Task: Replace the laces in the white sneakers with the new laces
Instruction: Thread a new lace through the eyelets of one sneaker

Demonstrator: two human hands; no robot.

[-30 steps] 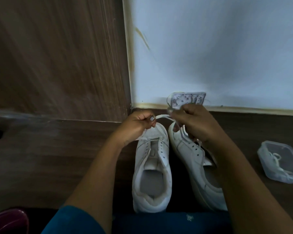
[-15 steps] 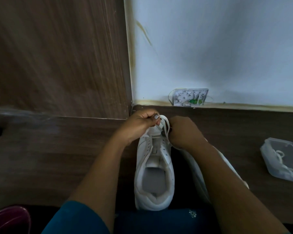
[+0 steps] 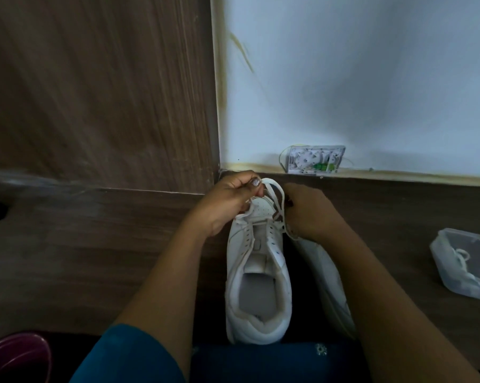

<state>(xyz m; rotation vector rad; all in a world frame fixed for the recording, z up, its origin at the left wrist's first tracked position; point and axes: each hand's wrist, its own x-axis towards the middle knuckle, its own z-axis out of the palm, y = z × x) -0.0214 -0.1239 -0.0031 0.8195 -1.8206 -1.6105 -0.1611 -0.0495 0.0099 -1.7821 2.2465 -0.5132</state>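
Note:
Two white sneakers stand side by side on the dark wooden table. The left sneaker (image 3: 258,275) shows its open tongue and empty eyelets. The right sneaker (image 3: 325,275) lies partly under my right forearm. A white lace (image 3: 274,193) loops over the left sneaker's toe end and runs through its front eyelets. My left hand (image 3: 227,201) pinches one strand of the lace above the toe. My right hand (image 3: 309,211) grips the other strand at the shoe's right side; its fingertips are hidden.
A clear plastic box (image 3: 466,265) holding another white lace sits at the right. A small white socket box (image 3: 316,158) is mounted on the wall behind the shoes. A maroon object (image 3: 15,355) shows at the bottom left corner. A wooden panel rises at the left.
Both hands came down from above the toes onto the left sneaker's front. The lace now loops through its front eyelets, and my right hand shifted left off the right sneaker.

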